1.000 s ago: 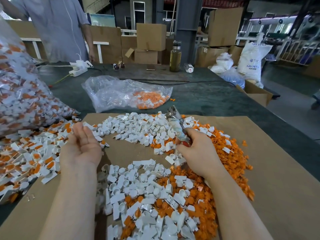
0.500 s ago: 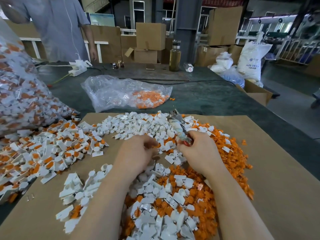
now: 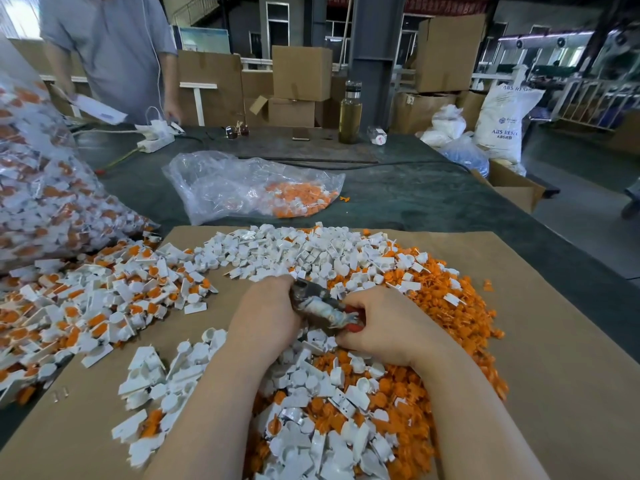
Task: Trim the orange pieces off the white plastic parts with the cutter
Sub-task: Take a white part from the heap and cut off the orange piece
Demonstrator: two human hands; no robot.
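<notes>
both bare forearms reach in, hands nearly touching. left hand (image 3: 266,313) is knuckles-up with fingers curled under; right hand (image 3: 384,323) is fisted, fingers wrapped tight round the handle it holds.

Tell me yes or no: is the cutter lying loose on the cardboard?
No, the right hand grips the cutter above the parts pile, its head at the left hand.

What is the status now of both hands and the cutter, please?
Right hand grips taped metal cutter by handle. Left hand curled at cutter head, held part hidden. Loose white and orange plastic pieces crowd under both hands.
</notes>
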